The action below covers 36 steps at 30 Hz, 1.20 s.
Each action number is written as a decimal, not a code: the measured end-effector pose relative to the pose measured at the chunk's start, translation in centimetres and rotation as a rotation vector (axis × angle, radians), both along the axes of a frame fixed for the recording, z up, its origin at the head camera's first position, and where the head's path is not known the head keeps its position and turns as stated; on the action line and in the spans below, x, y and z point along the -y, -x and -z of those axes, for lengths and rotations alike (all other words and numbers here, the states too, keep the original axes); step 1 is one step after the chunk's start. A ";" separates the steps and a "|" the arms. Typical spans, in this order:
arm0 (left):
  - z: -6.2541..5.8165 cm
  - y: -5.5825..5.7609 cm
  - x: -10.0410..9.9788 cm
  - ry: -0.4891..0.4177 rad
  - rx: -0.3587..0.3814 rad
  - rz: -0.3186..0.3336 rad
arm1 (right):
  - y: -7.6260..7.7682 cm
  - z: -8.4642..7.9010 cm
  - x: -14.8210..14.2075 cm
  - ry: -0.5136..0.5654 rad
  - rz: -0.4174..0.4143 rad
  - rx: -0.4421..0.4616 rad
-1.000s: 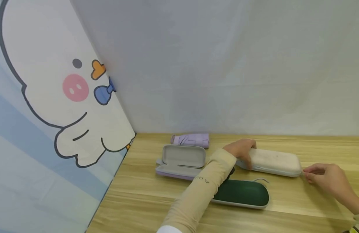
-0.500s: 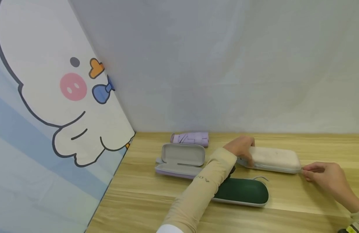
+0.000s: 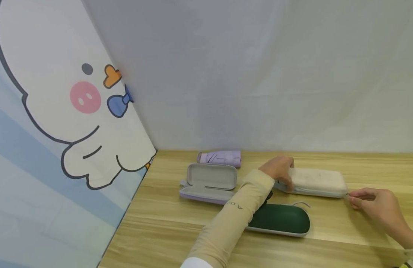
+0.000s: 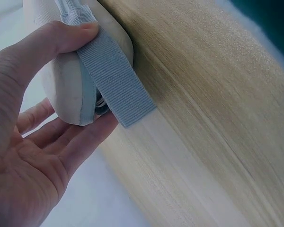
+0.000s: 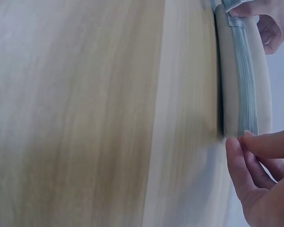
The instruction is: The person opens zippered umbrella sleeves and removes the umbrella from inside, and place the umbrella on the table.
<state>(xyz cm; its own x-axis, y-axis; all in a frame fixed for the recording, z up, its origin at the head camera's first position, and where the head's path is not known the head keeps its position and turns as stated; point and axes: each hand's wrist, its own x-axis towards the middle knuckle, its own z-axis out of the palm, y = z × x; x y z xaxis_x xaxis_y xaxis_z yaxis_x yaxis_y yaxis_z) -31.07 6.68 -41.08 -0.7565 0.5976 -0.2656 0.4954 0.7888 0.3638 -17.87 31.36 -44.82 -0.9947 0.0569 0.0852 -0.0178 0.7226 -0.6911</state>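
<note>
A cream zip case [image 3: 318,180] lies on the table, its pale blue zipper [image 5: 246,80] running along the side and appearing closed in the right wrist view. My left hand [image 3: 276,169] grips the left end of the case. Its thumb presses a grey-blue fabric tab [image 4: 113,75], while the other fingers reach under and behind the end. At the opposite end, my right hand [image 3: 377,204] pinches the zipper pull between thumb and forefinger; the fingertips mostly hide the pull.
In front of the cream case is an oval dark green case [image 3: 280,219] with a pale rim, partly covered by my left sleeve [image 3: 233,219]. Further left, a lilac glasses case [image 3: 206,191] stands open, with a lilac folded umbrella [image 3: 221,159] behind it.
The cream case has tipped slightly, so less of its near side shows now. Both hands keep their hold and nearly the same places. The head view has shifted a little.
</note>
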 end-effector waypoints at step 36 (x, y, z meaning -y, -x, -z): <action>-0.2 -0.6 0.0 -0.002 -0.025 -0.039 | -0.4 -0.8 3.1 0.003 0.024 -0.061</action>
<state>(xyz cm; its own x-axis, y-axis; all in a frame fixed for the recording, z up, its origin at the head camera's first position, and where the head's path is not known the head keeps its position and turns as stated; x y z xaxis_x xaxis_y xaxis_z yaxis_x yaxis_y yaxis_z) -30.49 6.68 -40.86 -0.7858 0.5678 -0.2453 0.4728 0.8071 0.3535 -17.48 28.27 -44.06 -0.9860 0.0815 0.1453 -0.0423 0.7213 -0.6913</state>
